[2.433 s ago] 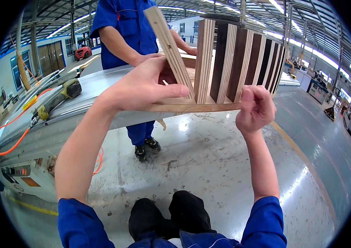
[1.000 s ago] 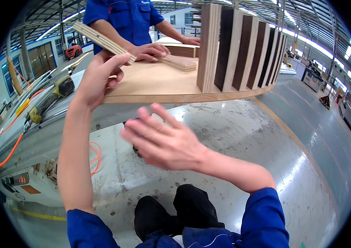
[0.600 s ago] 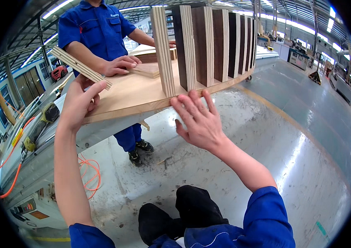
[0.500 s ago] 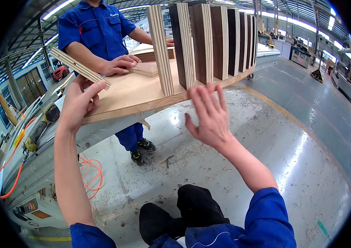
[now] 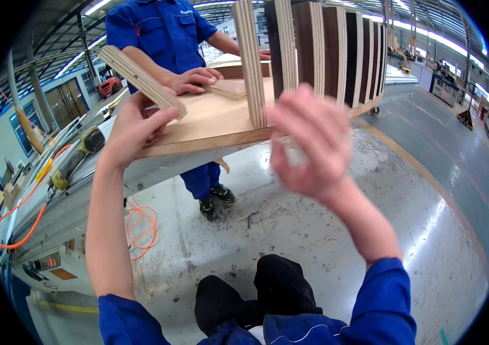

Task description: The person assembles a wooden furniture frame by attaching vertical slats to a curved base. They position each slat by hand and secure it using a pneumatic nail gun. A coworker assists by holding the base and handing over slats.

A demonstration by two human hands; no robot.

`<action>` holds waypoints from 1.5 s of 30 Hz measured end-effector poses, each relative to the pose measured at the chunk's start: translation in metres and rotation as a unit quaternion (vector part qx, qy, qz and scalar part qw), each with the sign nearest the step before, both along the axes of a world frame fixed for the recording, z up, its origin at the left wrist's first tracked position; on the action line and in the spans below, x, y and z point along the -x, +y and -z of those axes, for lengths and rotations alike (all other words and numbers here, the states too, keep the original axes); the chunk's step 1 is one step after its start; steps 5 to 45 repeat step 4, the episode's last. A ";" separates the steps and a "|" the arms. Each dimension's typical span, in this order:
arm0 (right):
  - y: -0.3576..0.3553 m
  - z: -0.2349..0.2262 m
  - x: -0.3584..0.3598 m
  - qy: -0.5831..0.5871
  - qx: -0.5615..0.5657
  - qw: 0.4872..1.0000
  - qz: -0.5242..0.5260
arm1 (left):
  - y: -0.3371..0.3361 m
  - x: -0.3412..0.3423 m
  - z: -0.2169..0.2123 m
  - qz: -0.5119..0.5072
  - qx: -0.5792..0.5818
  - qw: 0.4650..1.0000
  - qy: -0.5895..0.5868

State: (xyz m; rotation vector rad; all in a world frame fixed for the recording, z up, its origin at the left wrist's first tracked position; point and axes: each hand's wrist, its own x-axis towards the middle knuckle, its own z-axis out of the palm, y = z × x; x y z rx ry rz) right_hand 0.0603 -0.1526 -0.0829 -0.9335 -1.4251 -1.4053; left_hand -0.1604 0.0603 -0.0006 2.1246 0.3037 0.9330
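Observation:
My left hand [image 5: 135,127] grips a long plywood strip [image 5: 141,80] that slants up to the left above a flat plywood base panel [image 5: 210,123]. Several upright plywood slats [image 5: 313,52] with dark faces stand in a row on that panel. My right hand [image 5: 310,141] hovers blurred in front of the panel's near edge, fingers curled and apart, holding nothing. Across the panel a person in blue work clothes [image 5: 164,29] rests a hand [image 5: 190,80] on a small plywood piece [image 5: 230,89].
A long grey machine table [image 5: 83,190] runs under the panel to the left, with a yellow power tool [image 5: 75,158] and an orange hose [image 5: 141,230] looping to the floor. Glossy concrete floor [image 5: 428,190] stretches right; machines stand far back right.
My right hand has left the panel's underside and swung in front of it, fingers curling. My left hand has lifted the strip off the slat row and holds it slanted.

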 end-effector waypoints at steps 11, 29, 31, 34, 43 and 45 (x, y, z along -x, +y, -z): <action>-0.011 -0.073 -0.008 -0.022 0.011 0.998 -0.050 | -0.022 -0.023 -0.011 0.056 -0.099 0.993 0.044; -0.011 -0.073 -0.008 -0.022 0.011 0.998 -0.050 | -0.022 -0.023 -0.011 0.056 -0.099 0.993 0.044; -0.011 -0.073 -0.008 -0.022 0.011 0.998 -0.050 | -0.022 -0.023 -0.011 0.056 -0.099 0.993 0.044; -0.011 -0.073 -0.008 -0.022 0.011 0.998 -0.050 | -0.022 -0.023 -0.011 0.056 -0.099 0.993 0.044; -0.011 -0.073 -0.008 -0.022 0.011 0.998 -0.050 | -0.022 -0.023 -0.011 0.056 -0.099 0.993 0.044; -0.011 -0.073 -0.008 -0.022 0.011 0.998 -0.050 | -0.022 -0.023 -0.011 0.056 -0.099 0.993 0.044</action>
